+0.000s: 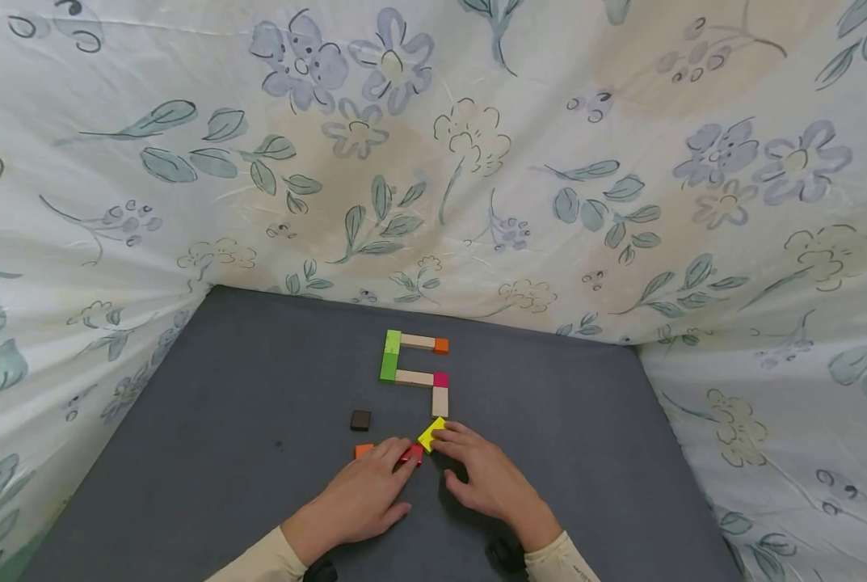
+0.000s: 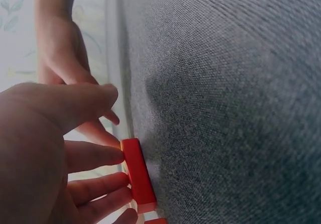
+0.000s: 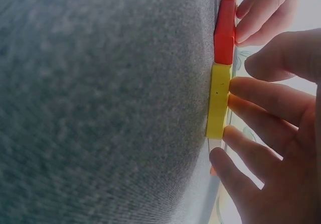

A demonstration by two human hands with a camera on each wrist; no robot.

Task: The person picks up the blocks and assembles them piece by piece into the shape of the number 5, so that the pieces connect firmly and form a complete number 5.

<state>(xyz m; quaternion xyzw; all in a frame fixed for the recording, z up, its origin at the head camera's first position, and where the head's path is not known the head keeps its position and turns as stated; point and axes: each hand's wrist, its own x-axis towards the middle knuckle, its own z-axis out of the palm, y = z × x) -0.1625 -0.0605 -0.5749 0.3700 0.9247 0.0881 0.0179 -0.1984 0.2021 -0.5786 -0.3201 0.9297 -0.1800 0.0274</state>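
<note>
On the grey mat [image 1: 244, 404], a red block [image 1: 412, 455] and a yellow block [image 1: 431, 434] lie corner to corner. My left hand [image 1: 397, 457] rests flat, its straight fingertips touching the red block [image 2: 138, 176]. My right hand [image 1: 451, 440] lies beside it, fingertips pressing on the yellow block [image 3: 219, 101], with the thumb [image 3: 228, 169] near its end. The red block [image 3: 224, 33] abuts the yellow one in the right wrist view. Just beyond the yellow block stands a chain of green [image 1: 390, 356], beige [image 1: 440, 402], pink [image 1: 440, 380] and orange [image 1: 441, 346] blocks.
A brown block [image 1: 360, 419] lies alone left of the chain, and an orange block [image 1: 364, 450] peeks out beside my left fingers. A flowered sheet [image 1: 433, 162] walls the mat at the back and both sides.
</note>
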